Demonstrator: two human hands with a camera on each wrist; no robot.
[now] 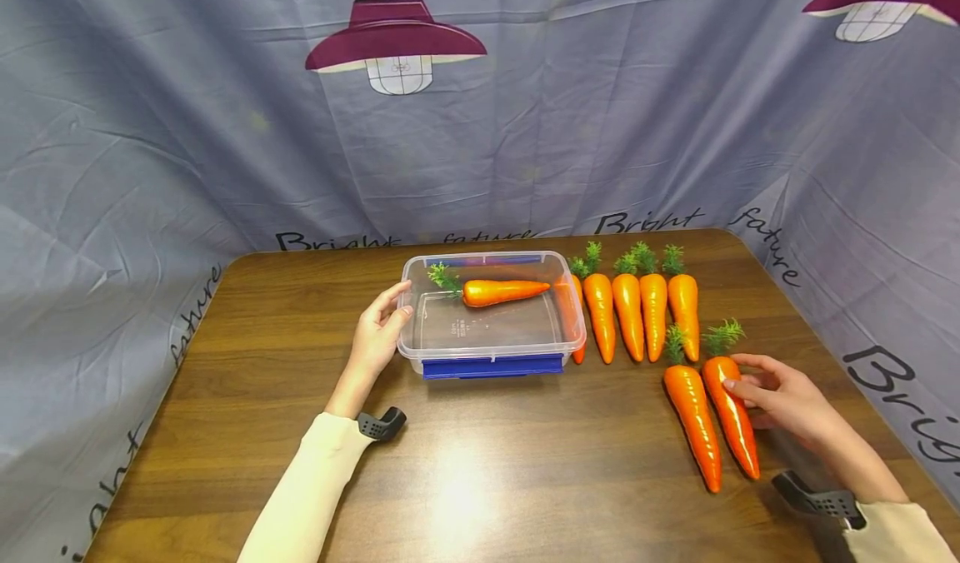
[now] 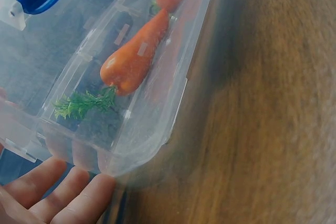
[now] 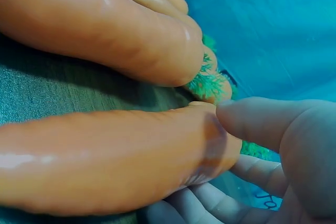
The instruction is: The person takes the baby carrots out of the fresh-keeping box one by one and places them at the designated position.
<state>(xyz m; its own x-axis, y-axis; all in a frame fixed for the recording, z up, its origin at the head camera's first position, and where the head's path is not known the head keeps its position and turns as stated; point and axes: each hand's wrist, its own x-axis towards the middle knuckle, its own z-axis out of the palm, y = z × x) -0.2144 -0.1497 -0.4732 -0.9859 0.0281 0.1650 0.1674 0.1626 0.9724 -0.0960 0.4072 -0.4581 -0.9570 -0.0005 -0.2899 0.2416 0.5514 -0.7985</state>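
A clear plastic box (image 1: 487,353) with a blue clip stands on the table, without a lid on top. Inside it lies one glossy orange carrot (image 1: 506,292) with a green tuft, also seen through the wall in the left wrist view. My left hand (image 1: 377,330) holds the box at its left end, thumb at the rim and fingers (image 2: 86,195) against the outer wall. At the right, my right hand (image 1: 787,396) pinches a carrot (image 3: 105,156) near its leafy top, thumb on one side and fingers on the other. Another carrot (image 1: 693,421) lies right beside it.
Several more carrots (image 1: 628,317) lie in a row right of the box, tufts toward the back; the leftmost shows partly through the box wall. The wooden table (image 1: 262,380) ends at a grey patterned curtain (image 1: 487,155) at the back and sides.
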